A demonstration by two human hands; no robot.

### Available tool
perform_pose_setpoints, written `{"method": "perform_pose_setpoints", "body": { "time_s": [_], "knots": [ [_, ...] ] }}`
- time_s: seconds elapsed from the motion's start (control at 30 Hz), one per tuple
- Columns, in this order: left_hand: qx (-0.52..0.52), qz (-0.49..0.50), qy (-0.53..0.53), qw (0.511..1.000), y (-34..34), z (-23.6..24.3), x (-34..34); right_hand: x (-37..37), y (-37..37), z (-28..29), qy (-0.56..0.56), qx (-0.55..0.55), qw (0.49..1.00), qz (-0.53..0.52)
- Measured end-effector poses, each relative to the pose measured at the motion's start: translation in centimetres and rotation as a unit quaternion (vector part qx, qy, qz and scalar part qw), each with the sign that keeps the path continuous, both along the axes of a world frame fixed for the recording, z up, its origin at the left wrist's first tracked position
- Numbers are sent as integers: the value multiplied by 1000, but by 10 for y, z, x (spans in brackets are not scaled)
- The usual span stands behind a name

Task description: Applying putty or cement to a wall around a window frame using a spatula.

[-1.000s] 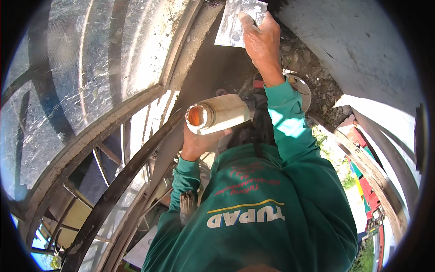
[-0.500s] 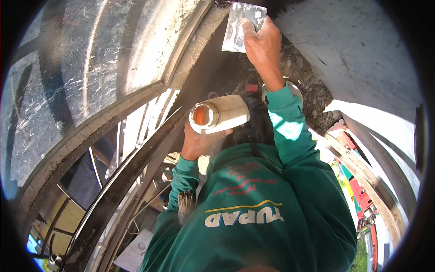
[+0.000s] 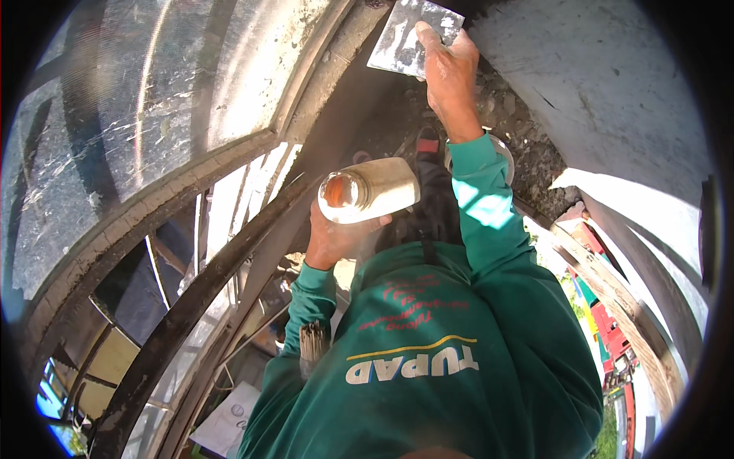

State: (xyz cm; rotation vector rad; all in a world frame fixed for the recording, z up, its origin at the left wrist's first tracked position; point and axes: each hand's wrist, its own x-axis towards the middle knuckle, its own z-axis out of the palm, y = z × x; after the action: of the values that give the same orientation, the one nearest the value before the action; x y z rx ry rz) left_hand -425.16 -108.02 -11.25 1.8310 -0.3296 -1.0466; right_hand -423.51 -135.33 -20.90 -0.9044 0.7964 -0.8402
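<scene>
My left hand [image 3: 330, 241] is wrapped around an off-white plastic bottle [image 3: 390, 191] in front of my waist. The bottle lies tilted on its side, its wide uncapped mouth facing left, with an orange-brown inside. Higher up, my right hand [image 3: 453, 76] grips a thin, flat rectangular plate [image 3: 405, 38], grey with white smears, its thumb pressed on the face. White residue marks the fingers. A paintbrush [image 3: 312, 348] shows bristles up beside my left elbow; its handle is hidden.
A weathered framed panel [image 3: 115, 138] rises on the left, with a dark metal bar [image 3: 206, 283] below it. A grey wall [image 3: 589, 92] stands at the right. By my right forearm is a white bucket [image 3: 501, 159], partly hidden, near rubble [image 3: 505, 115]. A wooden beam [image 3: 612, 283] runs at lower right.
My right hand has moved slightly up and right, and the plate has turned clockwise in view. The bottle in my left hand has hardly moved.
</scene>
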Motion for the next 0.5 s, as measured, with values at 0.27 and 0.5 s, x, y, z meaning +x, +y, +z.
{"method": "perform_pose_setpoints", "body": {
  "time_s": [0.27,0.5],
  "knots": [
    [21,-5,3,1000,0,9,-8,14,18,20,54,16,997,-52],
    [-9,-8,-10,1000,-7,9,-18,25,18,-2,-29,126,988,-79]
  ]
}}
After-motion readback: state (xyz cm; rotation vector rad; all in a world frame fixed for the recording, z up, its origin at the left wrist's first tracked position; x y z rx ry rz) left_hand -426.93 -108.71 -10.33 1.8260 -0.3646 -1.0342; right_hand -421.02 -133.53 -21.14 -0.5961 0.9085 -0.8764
